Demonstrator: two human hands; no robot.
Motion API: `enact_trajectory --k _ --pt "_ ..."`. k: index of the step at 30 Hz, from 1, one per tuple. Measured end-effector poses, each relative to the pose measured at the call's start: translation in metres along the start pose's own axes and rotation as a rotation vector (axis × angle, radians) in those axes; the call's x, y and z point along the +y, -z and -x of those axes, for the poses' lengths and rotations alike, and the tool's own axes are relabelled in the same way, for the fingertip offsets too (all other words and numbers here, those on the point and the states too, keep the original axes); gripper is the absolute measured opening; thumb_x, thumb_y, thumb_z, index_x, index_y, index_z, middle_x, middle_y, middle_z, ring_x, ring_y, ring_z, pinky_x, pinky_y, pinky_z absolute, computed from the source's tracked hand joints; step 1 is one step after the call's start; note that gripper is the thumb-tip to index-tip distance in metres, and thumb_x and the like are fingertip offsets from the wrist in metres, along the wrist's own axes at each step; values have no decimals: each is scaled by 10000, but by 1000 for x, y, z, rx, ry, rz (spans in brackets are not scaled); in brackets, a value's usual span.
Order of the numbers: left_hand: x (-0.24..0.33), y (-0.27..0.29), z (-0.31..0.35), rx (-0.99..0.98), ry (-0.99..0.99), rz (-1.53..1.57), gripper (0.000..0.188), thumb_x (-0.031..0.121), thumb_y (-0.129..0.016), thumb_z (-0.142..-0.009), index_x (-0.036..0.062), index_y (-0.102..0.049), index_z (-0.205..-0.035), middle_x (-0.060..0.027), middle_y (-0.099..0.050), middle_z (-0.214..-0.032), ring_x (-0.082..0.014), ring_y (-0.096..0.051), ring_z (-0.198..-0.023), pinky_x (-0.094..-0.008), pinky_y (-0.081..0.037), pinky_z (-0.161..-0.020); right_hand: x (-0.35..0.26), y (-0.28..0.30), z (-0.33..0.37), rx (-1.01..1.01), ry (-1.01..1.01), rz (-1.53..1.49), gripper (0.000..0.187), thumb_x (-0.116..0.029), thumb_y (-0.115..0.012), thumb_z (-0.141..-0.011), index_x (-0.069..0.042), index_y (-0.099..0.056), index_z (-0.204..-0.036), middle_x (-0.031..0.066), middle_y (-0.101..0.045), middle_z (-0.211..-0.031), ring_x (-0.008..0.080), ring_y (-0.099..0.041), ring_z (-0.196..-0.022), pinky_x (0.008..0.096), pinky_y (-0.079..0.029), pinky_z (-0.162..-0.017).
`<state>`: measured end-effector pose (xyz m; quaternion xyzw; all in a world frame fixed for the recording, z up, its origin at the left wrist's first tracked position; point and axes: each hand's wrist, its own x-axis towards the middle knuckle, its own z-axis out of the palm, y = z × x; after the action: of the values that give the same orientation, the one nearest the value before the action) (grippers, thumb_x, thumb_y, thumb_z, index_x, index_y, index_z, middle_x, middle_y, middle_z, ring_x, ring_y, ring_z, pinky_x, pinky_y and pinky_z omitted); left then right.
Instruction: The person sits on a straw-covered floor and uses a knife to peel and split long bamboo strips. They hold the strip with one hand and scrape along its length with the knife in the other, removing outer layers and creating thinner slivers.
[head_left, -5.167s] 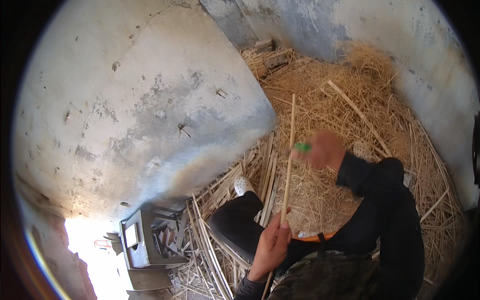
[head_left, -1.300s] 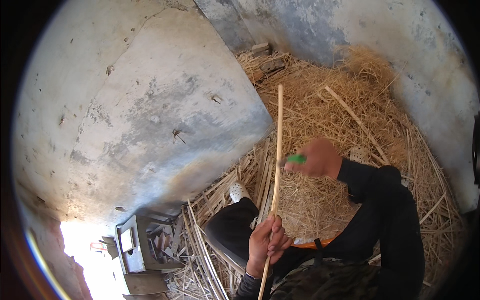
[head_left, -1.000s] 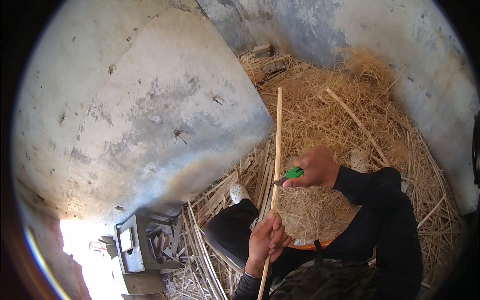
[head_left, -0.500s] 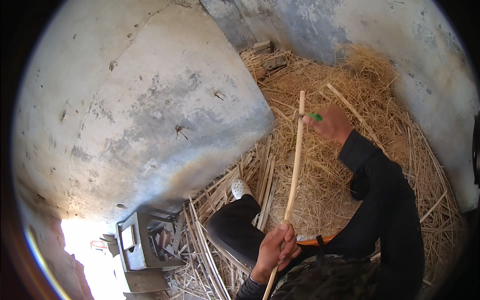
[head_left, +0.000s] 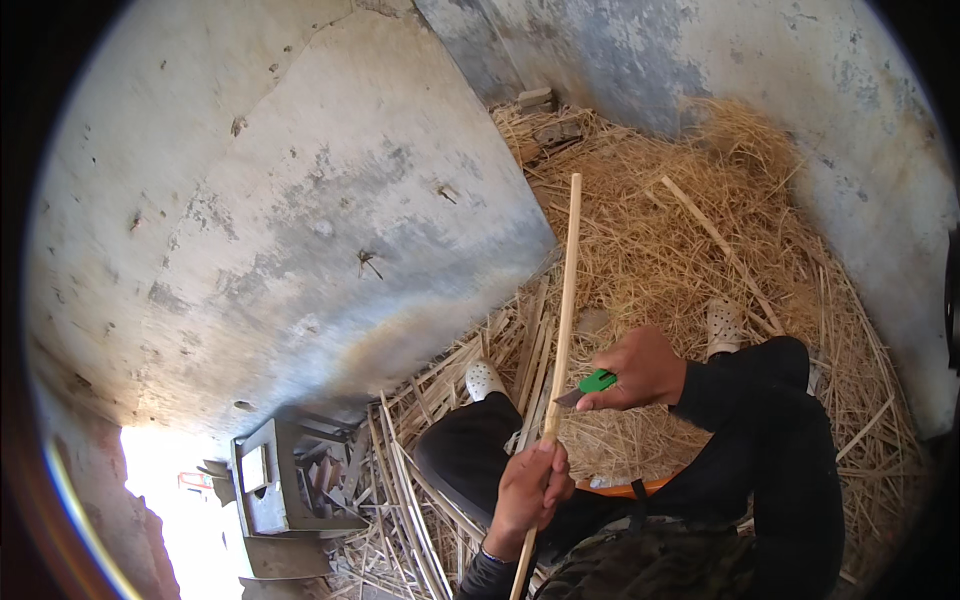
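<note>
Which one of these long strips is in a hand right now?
The pale strip gripped in the left hand, beside the green-handled knife; the other strips lie loose, unheld.

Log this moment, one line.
left hand: grips stick | right hand: holds green knife, blade at stick | around: loose straw

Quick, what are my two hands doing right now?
Left hand: closed around the long wooden strip.
Right hand: closed on the green-handled knife, blade at the strip.

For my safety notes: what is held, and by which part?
Left hand: pale stick, by its lower visible part. Right hand: knife, by its green handle.
</note>
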<state>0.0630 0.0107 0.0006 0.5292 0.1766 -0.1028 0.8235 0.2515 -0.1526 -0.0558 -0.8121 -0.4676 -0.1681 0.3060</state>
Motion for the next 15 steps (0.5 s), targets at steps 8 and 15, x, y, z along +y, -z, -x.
enact_trajectory --k 8,15 --pt "3 -8 -8 -38 43 26 352 316 -323 -1037 76 -428 -802 3 -324 -456 -98 -252 -374 -237 -258 -401 2 -6 -1 2 18 -47 720 -807 -456 -772 -156 -566 -485 -1 -399 -394 132 -387 -329 318 -297 -344" --pt "0 -11 -1 -19 34 -30 352 311 -330 -1037 72 -428 -798 -1 -339 -464 -94 -273 -396 -233 -275 -439 36 7 -17 -107 -181 2 618 -757 -482 -800 -200 -736 -718 4 -401 -403 154 -408 -334 328 -304 -343"
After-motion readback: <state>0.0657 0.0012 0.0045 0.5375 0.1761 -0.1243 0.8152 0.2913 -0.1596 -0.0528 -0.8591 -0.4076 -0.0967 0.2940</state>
